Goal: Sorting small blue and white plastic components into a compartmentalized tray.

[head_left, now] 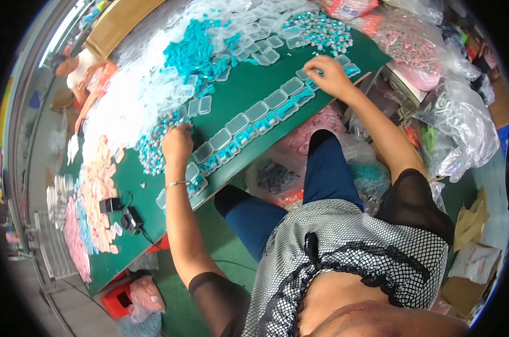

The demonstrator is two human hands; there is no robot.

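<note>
The left hand [177,142], fingers curled downward, was at a pile of small teal-and-grey pieces [149,150] on the green table [249,84]. Near the table's right corner, the right hand [326,74], half closed, was at a row of clear plastic open-lidded boxes [255,110], which ran along the near edge with bright teal pieces [288,106] inside. Whether either hand held anything could not be told.

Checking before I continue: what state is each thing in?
Row of clear boxes: lids open, most contain pieces
Left hand: at mixed pile, grasp unclear
Mixed pile: loose, heaped
Right hand: curled at row, grasp unclear
Teal pieces: loose, heaped
Corded black device: lying, power unclear
</note>
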